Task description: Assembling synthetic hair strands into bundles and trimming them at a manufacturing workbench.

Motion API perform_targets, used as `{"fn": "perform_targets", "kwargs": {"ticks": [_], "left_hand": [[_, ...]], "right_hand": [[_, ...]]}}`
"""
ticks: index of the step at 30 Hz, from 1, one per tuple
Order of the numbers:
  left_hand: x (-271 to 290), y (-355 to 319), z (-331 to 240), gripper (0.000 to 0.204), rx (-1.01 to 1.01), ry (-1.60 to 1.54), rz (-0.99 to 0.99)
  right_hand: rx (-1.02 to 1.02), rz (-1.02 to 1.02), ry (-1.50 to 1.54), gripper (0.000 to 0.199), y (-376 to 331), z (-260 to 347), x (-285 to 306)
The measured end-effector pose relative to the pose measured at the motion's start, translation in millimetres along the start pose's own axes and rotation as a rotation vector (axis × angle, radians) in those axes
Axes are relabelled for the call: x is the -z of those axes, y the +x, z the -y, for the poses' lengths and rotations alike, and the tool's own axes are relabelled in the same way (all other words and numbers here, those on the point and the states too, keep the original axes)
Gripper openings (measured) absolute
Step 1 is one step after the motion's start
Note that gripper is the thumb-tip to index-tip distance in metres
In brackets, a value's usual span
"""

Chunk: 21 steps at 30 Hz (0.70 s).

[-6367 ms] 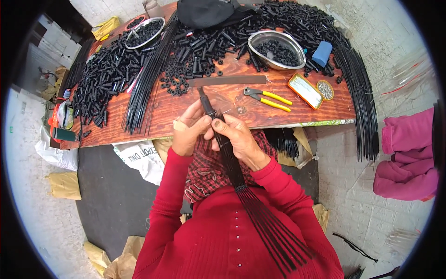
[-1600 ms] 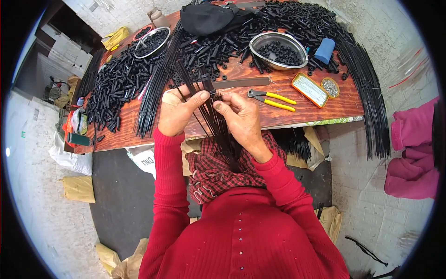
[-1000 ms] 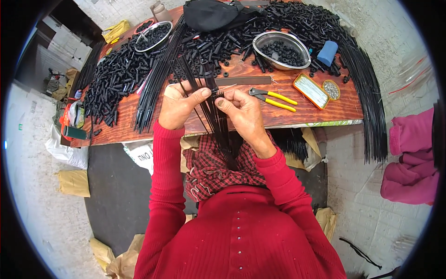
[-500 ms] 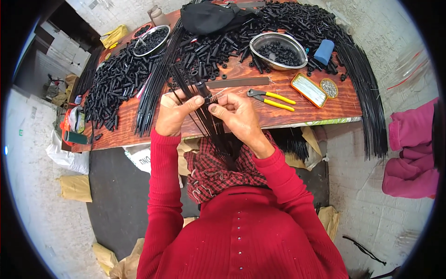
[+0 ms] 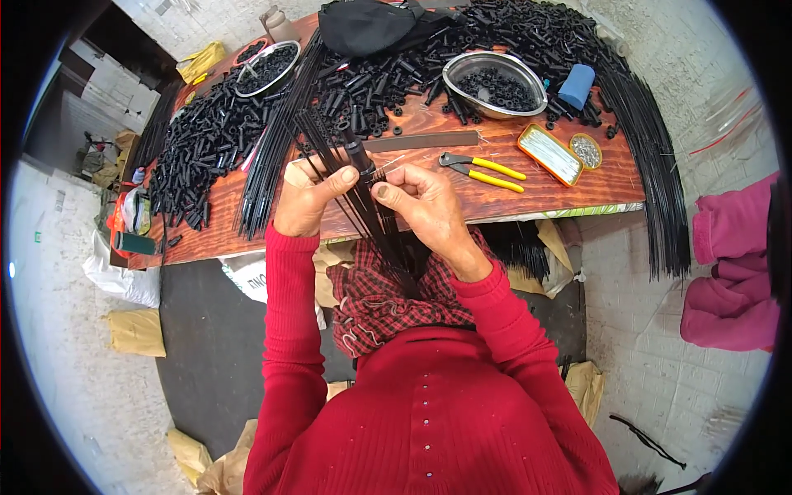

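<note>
In front of the table edge, my left hand (image 5: 310, 198) is closed round a black cylindrical part (image 5: 355, 152) with long thin black rods (image 5: 363, 219) running down from it towards my lap. Close on its right, my right hand (image 5: 425, 206) pinches at the side of the same rods, thumb and forefinger together. A thin pale wire (image 5: 389, 162) sticks out between the two hands; which fingers hold it I cannot tell. Beyond my hands, a flat brown bar (image 5: 425, 140) lies on the table. Cutting pliers with yellow handles (image 5: 487, 172) rest to the right.
Heaps of black tubular parts (image 5: 202, 161) cover much of the wooden table (image 5: 495, 198). Metal bowls (image 5: 495, 107) hold small black rings. An orange-rimmed tin (image 5: 550, 154) of pale pins stands beside a small round dish (image 5: 586, 153). Bundles of black rods (image 5: 660, 198) hang off the right edge.
Both hands stay nearly in place, with a slight shift of the fingers. The pale wire between them shows more plainly and points up to the right.
</note>
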State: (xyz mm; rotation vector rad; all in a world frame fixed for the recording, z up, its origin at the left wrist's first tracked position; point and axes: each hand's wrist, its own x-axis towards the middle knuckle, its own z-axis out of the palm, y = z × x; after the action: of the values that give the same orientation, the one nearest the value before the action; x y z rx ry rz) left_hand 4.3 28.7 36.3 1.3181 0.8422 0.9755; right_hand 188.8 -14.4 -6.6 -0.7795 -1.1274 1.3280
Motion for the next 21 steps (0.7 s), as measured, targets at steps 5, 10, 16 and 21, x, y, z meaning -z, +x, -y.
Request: {"fn": "perform_targets", "kwargs": {"ticks": [5,10,16,21], "left_hand": [[-1,0,1,0.037,-0.034,0.038,0.009],[1,0,1,0.036,-0.049,0.028,0.021],[2,5,3,0.031,-0.027,-0.016,0.070],[-2,0,1,0.035,-0.008,-0.011,0.041]], "right_hand": [[-0.010,-0.007,-0.021,0.013,-2,4,2],[0.022,-0.050,-0.090,0.010,-4,-4,-6],[0.032,-0.081,-0.133,0.006,-3,-14,-7],[0.038,-0.032,-0.096,0.006,2,-10,-6]]}}
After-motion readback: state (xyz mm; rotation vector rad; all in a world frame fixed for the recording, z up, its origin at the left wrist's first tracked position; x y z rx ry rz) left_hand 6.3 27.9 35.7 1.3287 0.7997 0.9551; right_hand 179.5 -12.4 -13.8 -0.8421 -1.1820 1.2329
